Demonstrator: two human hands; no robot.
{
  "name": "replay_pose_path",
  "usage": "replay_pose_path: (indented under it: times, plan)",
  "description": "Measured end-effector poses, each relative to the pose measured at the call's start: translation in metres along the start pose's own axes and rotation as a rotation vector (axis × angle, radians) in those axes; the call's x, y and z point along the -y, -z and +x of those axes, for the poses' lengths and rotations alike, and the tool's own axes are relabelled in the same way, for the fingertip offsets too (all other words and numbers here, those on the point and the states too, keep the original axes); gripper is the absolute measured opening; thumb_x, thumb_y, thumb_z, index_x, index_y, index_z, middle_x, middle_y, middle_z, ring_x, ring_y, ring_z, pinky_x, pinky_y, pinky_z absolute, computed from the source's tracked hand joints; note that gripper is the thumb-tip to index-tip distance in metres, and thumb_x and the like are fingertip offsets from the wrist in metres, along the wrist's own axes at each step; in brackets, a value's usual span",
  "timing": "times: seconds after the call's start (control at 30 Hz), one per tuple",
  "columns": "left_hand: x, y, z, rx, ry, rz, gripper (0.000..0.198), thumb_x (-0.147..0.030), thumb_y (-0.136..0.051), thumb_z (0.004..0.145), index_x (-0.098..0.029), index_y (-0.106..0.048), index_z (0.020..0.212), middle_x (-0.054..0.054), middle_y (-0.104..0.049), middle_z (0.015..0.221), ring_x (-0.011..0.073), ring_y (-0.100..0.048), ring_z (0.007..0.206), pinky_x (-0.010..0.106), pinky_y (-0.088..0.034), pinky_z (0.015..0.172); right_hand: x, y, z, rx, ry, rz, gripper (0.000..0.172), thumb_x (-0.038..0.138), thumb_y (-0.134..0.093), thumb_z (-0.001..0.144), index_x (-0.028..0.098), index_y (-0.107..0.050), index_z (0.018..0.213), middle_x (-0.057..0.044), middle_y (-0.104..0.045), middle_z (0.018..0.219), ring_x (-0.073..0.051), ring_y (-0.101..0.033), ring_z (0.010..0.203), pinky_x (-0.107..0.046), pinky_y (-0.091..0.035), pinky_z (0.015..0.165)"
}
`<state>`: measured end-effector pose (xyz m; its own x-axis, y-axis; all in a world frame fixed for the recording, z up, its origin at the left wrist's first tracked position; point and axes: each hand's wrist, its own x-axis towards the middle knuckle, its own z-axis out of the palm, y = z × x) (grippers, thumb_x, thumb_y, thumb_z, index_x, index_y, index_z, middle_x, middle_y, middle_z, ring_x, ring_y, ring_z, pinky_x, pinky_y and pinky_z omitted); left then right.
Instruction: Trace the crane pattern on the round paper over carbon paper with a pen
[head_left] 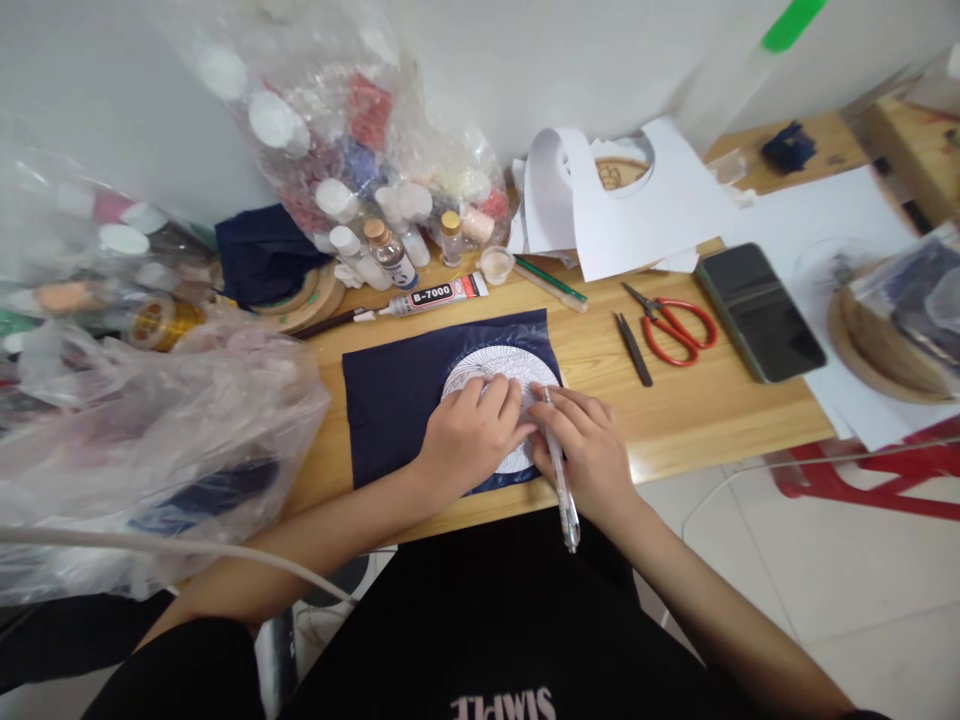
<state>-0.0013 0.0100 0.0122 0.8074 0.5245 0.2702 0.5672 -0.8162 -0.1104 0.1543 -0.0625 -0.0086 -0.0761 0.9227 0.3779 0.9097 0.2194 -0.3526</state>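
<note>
A round white paper (504,362) printed with fine dark line drawing lies on a dark navy sheet (390,400) on the wooden table. My left hand (474,430) rests on the paper's left part, fingers bent down against it and thumb apart, holding nothing. In my right hand (586,445) is a clear-barrelled pen (560,470), its back end slanting down toward my body. The pen's tip is near the paper's right side; whether it touches cannot be made out. Both hands cover much of the printed drawing.
Behind the sheet lie a B-7000 glue tube (433,297) and a green pencil (551,283). To the right are black tweezers (634,350), red-handled pliers (675,325) and a phone (761,312). Plastic bags (247,400) crowd the left; cut white paper (622,225) stands behind.
</note>
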Motion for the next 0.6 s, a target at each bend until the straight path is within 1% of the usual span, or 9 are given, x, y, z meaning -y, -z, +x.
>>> replay_pose_path:
  times: [0.2, 0.3, 0.47, 0.6]
  plan:
    - [0.003, 0.000, 0.000, -0.045, -0.006, -0.032, 0.045, -0.047, -0.045, 0.097, -0.009, -0.065, 0.110, 0.010, -0.068, 0.098, 0.0220, -0.062, 0.084, 0.030, -0.049, 0.067, -0.001, 0.000, -0.001, 0.012, 0.003, 0.013, 0.025, 0.019, -0.057, 0.082, 0.022, -0.062, 0.106, -0.004, -0.069, 0.115, -0.020, -0.059, 0.108, -0.035, -0.043, 0.087]
    - [0.003, 0.002, -0.001, -0.014, -0.003, -0.067, 0.046, -0.047, -0.044, 0.097, -0.009, -0.065, 0.111, 0.012, -0.067, 0.101, 0.0227, -0.062, 0.086, 0.031, -0.050, 0.071, -0.002, 0.000, -0.001, 0.019, 0.002, 0.024, 0.026, 0.020, -0.057, 0.082, 0.022, -0.062, 0.108, -0.004, -0.069, 0.116, -0.020, -0.058, 0.109, -0.036, -0.043, 0.088]
    - [0.001, 0.007, -0.006, 0.072, 0.021, -0.133, 0.045, -0.046, -0.048, 0.096, -0.009, -0.061, 0.118, 0.016, -0.064, 0.108, 0.0268, -0.061, 0.099, 0.035, -0.052, 0.081, -0.003, 0.000, -0.002, 0.045, 0.003, 0.027, 0.026, 0.028, -0.057, 0.085, 0.022, -0.060, 0.110, -0.004, -0.068, 0.118, -0.021, -0.057, 0.110, -0.036, -0.043, 0.088]
    - [-0.002, 0.010, -0.009, 0.083, 0.017, -0.133, 0.049, -0.048, -0.053, 0.093, -0.008, -0.058, 0.120, 0.019, -0.062, 0.113, 0.0310, -0.060, 0.107, 0.039, -0.053, 0.085, -0.004, 0.001, -0.002, 0.050, 0.024, 0.012, 0.028, 0.031, -0.055, 0.086, 0.021, -0.058, 0.112, -0.005, -0.067, 0.120, -0.022, -0.057, 0.109, -0.036, -0.042, 0.088]
